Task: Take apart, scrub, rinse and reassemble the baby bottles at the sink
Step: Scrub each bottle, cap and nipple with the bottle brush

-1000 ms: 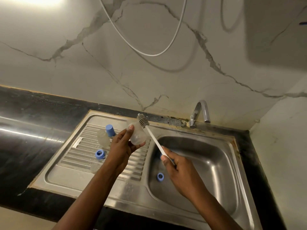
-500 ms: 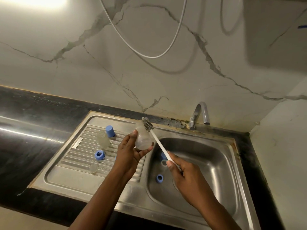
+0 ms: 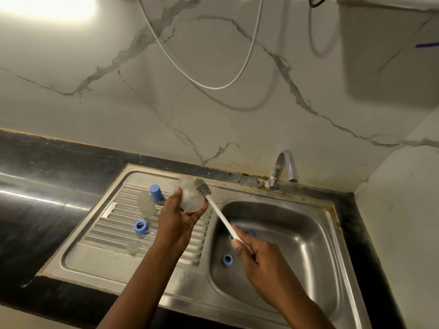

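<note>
My left hand grips a clear baby bottle body above the drainboard's right edge. My right hand holds the white handle of a bottle brush; its grey bristle head lies against the bottle's upper right side. A second clear bottle and a blue cap stand on the drainboard. A blue collar ring and a clear nipple lie there too. Another blue ring sits in the basin, and a further blue part peeks out by my right hand.
The steel sink basin lies to the right, with a chrome tap at its back edge. Dark countertop stretches to the left. A white hose hangs in a loop on the marble wall behind.
The brush head has slid along the outside of the bottle while both hands shifted slightly right. The bottle has tilted a little in my left hand.
</note>
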Available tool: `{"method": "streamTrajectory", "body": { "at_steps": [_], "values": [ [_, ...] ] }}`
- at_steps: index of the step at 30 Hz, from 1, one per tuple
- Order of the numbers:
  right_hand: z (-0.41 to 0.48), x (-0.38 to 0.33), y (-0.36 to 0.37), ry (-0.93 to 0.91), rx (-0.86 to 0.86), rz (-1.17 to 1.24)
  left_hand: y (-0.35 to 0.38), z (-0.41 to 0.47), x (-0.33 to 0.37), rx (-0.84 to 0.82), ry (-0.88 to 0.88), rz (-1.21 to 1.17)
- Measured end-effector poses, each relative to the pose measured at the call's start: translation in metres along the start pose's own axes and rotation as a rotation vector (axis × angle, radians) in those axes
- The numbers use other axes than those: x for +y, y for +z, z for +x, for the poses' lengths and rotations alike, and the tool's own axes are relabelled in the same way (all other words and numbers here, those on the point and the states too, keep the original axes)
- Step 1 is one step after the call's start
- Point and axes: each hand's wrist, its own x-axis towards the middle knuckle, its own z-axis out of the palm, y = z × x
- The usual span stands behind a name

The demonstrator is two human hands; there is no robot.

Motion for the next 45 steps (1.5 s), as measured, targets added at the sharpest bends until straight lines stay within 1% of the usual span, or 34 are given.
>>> {"method": "streamTrajectory", "body": {
  "at_steps": [3, 7, 12, 17, 20, 25, 27, 31, 39, 45],
  "values": [
    [-0.009, 0.006, 0.004, -0.002, 0.021, -0.011, -0.004, 0.003, 0.003, 0.016, -0.006, -0.001],
    [-0.011, 0.009, 0.004, 0.016, 0.004, -0.017, -0.005, 0.000, 0.004, 0.001, -0.077, -0.073],
    [0.002, 0.001, 0.004, 0.025, 0.023, -0.035, 0.001, -0.012, -0.010, -0.065, -0.119, -0.097],
    [0.019, -0.009, 0.004, 0.012, 0.020, -0.010, 0.005, -0.015, -0.014, -0.127, -0.212, -0.160],
    [0.025, -0.009, 0.002, 0.013, 0.031, -0.019, 0.000, -0.011, -0.015, -0.130, -0.188, -0.081],
    [0.026, -0.004, -0.001, 0.001, 0.037, -0.041, 0.001, -0.004, -0.002, -0.105, -0.132, 0.253],
    [0.026, -0.002, -0.001, 0.008, 0.032, -0.039, 0.003, -0.004, -0.002, -0.085, -0.104, 0.308],
    [0.023, 0.002, 0.003, 0.017, 0.015, -0.006, 0.002, 0.000, -0.002, -0.020, -0.076, 0.253],
    [0.003, 0.007, 0.006, 0.047, -0.016, -0.003, -0.002, 0.016, 0.014, 0.022, -0.097, 0.089],
    [0.005, 0.007, 0.003, 0.050, 0.016, -0.019, 0.000, 0.008, 0.000, -0.040, -0.115, 0.059]
  ]
}}
